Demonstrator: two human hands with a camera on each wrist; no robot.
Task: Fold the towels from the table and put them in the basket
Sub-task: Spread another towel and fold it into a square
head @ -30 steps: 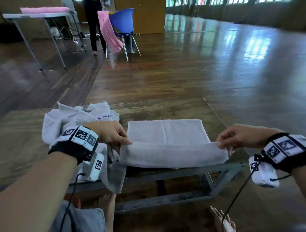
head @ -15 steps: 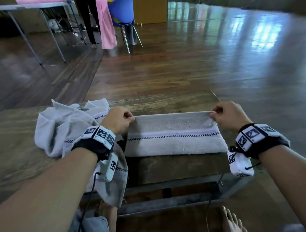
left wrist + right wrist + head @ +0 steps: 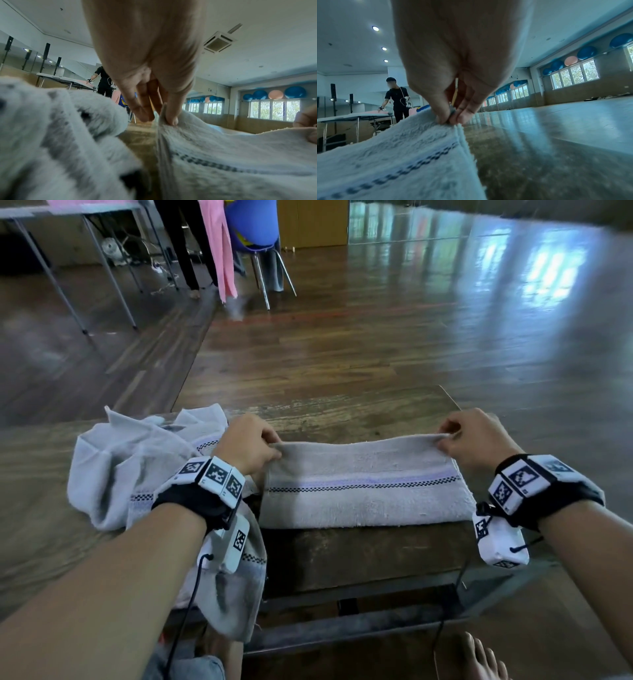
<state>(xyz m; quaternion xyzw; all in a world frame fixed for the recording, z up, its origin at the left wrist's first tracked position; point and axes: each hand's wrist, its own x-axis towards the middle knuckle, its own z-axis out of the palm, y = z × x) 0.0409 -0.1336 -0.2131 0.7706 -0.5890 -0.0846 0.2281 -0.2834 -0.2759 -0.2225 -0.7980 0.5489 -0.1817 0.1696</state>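
Bare feet (image 3: 479, 659): bottom edge of the head view, below the table's metal frame.
Table (image 3: 359, 553): worn wooden top, lower centre of frame; a bare strip shows between its near edge and the folded towel.
Folded towel (image 3: 363, 494): centre of frame, lying flat on the table; lilac band and black checkered line run across it; far edge lifted slightly.
Towel heap (image 3: 137, 470): crumpled, centre left, just beside the folded towel; one end hangs over the near table edge under the left wrist.
Left hand (image 3: 248, 445): knuckles up, thumb and fingers pinching the towel's far left corner; left wrist view shows the thumb (image 3: 171, 115) pressed on the cloth edge.
Right hand (image 3: 476, 436): pinches the far right corner, corner raised off the table; in the right wrist view the fingertips (image 3: 452, 116) close on the layered edge.
Floor (image 3: 376, 337): glossy wood beyond the table.
Blue chair (image 3: 253, 231): top centre left, pink cloth (image 3: 219, 251) hanging beside it.
Other person (image 3: 397, 100): in black, at a far folding table (image 3: 68, 210), upper left.
Basket: not seen in any view.
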